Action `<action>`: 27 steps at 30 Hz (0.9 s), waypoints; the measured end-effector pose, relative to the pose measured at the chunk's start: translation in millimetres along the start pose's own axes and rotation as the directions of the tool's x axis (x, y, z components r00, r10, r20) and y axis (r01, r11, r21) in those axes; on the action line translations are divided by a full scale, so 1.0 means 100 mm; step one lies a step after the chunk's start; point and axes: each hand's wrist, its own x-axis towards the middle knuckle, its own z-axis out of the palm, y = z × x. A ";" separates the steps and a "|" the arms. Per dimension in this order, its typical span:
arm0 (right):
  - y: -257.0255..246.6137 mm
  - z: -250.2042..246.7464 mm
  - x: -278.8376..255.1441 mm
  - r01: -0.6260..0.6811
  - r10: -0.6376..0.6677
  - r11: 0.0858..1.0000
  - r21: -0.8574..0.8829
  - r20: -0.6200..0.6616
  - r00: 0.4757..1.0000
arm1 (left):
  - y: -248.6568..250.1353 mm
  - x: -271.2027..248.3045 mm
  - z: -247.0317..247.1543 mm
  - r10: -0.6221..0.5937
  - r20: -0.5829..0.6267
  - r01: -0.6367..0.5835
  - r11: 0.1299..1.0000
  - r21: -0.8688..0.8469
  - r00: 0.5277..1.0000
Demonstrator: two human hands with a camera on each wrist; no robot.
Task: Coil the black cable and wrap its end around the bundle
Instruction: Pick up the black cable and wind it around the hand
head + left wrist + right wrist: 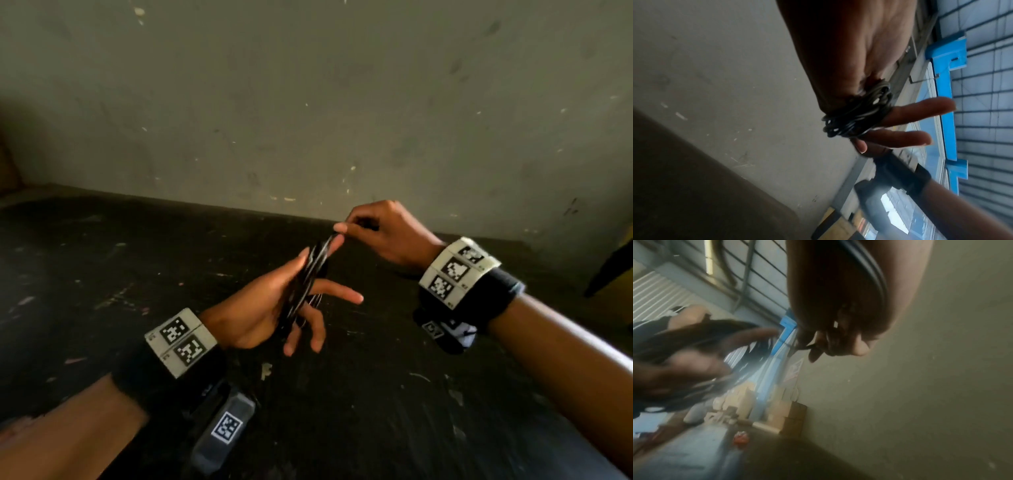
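The black cable (306, 279) is wound into a long narrow bundle that stands slanted in my left hand (274, 301), above the dark table. The left thumb and forefinger grip the bundle, and the other fingers (342, 295) stick out past it. In the left wrist view the coils (857, 113) sit at the base of the outstretched fingers (920, 110). My right hand (346, 229) is at the bundle's top end and pinches the loose cable end between thumb and forefinger. The right wrist view is blurred and shows a thin strand (803, 346) running from that pinch.
The scuffed dark table (376, 411) runs back to a grey wall (308, 120). A dark and yellow object (613, 270) pokes in at the right edge. Both wrists wear bands with marker tags.
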 end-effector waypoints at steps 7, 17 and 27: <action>-0.11 0.85 -0.35 -0.160 0.158 0.914 0.373 0.036 0.987 | 0.16 0.22 -0.08 0.137 -0.143 -0.181 0.916 -0.359 0.980; -0.73 0.72 -0.51 -0.172 0.120 0.985 0.030 0.603 0.789 | -0.11 0.32 -0.28 0.092 -0.313 -0.161 0.966 -0.202 0.945; -0.64 0.40 -0.43 0.139 -0.039 0.952 -0.273 0.342 0.939 | -0.41 0.15 -0.11 -0.053 -0.303 0.086 0.992 0.097 0.951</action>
